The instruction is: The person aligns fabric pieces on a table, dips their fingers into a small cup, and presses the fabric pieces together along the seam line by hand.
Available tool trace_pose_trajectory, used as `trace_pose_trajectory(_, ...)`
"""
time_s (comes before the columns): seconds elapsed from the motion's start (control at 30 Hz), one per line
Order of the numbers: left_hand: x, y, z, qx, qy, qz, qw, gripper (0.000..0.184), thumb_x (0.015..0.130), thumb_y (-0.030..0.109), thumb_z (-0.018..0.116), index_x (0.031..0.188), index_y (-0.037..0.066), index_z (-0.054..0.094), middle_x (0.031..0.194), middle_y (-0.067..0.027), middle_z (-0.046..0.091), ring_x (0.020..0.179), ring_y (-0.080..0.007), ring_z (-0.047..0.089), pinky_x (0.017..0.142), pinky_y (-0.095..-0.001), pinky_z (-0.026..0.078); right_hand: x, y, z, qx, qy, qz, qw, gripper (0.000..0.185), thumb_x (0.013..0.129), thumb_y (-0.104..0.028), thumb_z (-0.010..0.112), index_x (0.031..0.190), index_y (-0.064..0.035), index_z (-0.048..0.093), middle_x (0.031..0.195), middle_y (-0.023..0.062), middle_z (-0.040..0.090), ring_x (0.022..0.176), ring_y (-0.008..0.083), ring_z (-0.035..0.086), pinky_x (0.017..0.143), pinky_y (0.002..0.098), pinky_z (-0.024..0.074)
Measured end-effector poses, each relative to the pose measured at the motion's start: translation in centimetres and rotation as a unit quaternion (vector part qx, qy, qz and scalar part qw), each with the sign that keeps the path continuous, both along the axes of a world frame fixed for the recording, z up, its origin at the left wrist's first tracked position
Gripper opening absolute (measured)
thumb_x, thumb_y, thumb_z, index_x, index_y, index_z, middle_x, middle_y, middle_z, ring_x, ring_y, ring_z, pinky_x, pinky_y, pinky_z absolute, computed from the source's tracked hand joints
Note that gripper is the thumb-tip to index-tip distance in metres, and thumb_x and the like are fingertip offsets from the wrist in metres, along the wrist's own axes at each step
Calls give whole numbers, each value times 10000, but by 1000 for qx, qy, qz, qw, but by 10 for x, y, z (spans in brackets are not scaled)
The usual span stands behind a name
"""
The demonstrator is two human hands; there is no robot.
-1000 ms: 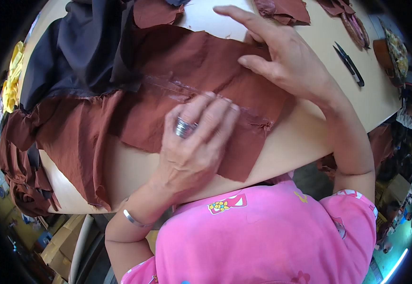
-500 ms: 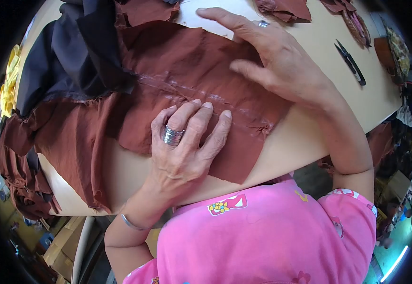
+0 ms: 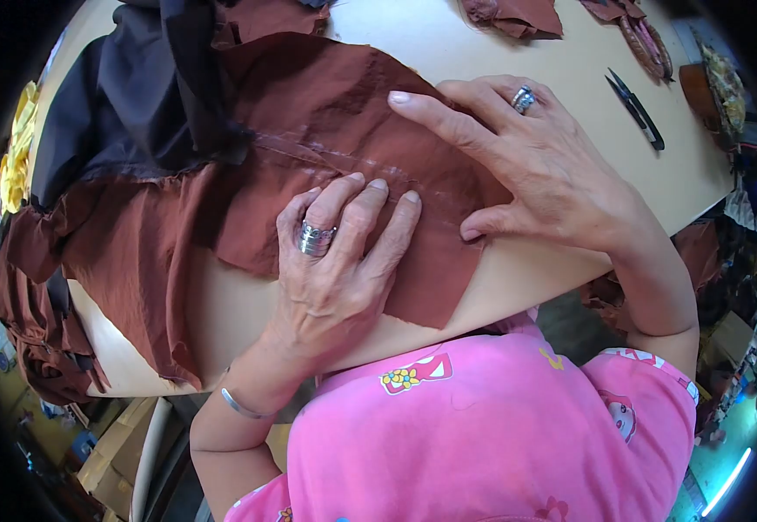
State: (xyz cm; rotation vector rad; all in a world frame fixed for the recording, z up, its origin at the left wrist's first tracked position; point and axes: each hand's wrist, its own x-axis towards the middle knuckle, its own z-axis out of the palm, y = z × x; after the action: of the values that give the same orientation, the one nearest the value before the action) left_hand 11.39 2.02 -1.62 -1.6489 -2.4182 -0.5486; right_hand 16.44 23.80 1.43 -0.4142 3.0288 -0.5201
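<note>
Reddish-brown fabric [image 3: 326, 96] lies over the table, with a pale, scuffed seam line running across it. Pressing on it just below that line is my left hand [image 3: 335, 252], fingers slightly bent and apart, fingertips on the cloth. My right hand [image 3: 535, 165] is spread over the fabric's right side, thumb wide from the fingers and nothing in its grip. Its thumb tip is at the cloth's right edge; I cannot tell whether it touches. Black fabric [image 3: 135, 104] joins the brown cloth on the left, along a gathered edge.
Thread snips [image 3: 635, 109] lie on the table [image 3: 570, 278] to the right. Brown scraps [image 3: 518, 16] sit at the far edge, and a brown container [image 3: 700, 96] stands at the right. More gathered brown cloth [image 3: 43, 322] hangs off the left side.
My right hand has come down and slightly right, its thumb moving to the cloth's right edge. My left hand stays nearly in place on the fabric.
</note>
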Motion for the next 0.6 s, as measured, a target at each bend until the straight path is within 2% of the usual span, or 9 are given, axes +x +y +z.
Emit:
trace_pose_trajectory(0.07,-1,-1,-6,14,31,-3,999,355,691,110,580,1043,86,619,1059,-80,544,1058,-236,501,860,-405,388,2,-1,0,4,-5,-1,1000,1063,495,-247,809,1411,-215,270,1305,64,414,1178,297,419,1004,422,304)
trace_pose_trajectory(0.17,-1,-2,-4,9,29,1,1000,346,698,117,576,1040,82,616,1058,-85,543,1064,-232,502,854,-399,387,-1,3,-1,1,1,19,1000,1047,505,-244,807,1409,-199,281,1308,82,415,1180,287,420,1010,413,291)
trace_pose_trajectory(0.27,-9,-8,1,70,-34,-6,997,340,700,65,568,1036,38,603,1036,-98,540,1021,-267,528,844,-399,434,-9,5,5,-9,-10,32,999,1022,540,-256,800,1412,-177,273,1273,112,450,1149,292,449,981,398,324)
trace_pose_trajectory(0.37,-21,-19,8,63,-55,-15,996,351,686,20,555,1034,0,593,1017,-120,537,969,-302,552,824,-379,470,-31,6,1,-123,-23,-46,991,999,581,-263,786,1420,-167,252,1232,133,486,1117,310,478,948,382,358)
trace_pose_trajectory(0.4,-23,-21,6,49,-53,-20,997,354,684,20,554,1036,-1,592,1016,-123,538,967,-302,554,817,-372,472,-41,-2,9,-134,-83,-103,982,981,610,-247,771,1423,-149,232,1231,155,492,1085,336,494,927,389,387)
trace_pose_trajectory(0.47,-26,-25,-2,31,-25,-27,999,356,688,25,548,1041,7,596,1031,-119,541,972,-285,559,794,-349,475,-58,-14,5,-118,-51,-91,987,722,728,-100,642,1370,-110,314,1104,193,557,945,356,555,847,395,436)
trace_pose_trajectory(0.53,-26,-27,-7,34,-15,-26,999,377,690,31,546,1063,16,591,1072,-111,538,971,-268,562,799,-344,468,-67,-17,-13,-196,93,-31,976,659,796,-2,551,1389,-115,286,1046,214,590,878,367,588,830,410,448)
trace_pose_trajectory(0.6,-25,-27,-8,28,-8,-20,999,406,695,41,538,1098,26,580,1118,-100,528,974,-247,558,807,-334,456,-71,-14,-19,-253,46,-32,966,670,783,22,544,1389,-124,296,1053,214,589,885,363,589,834,403,447)
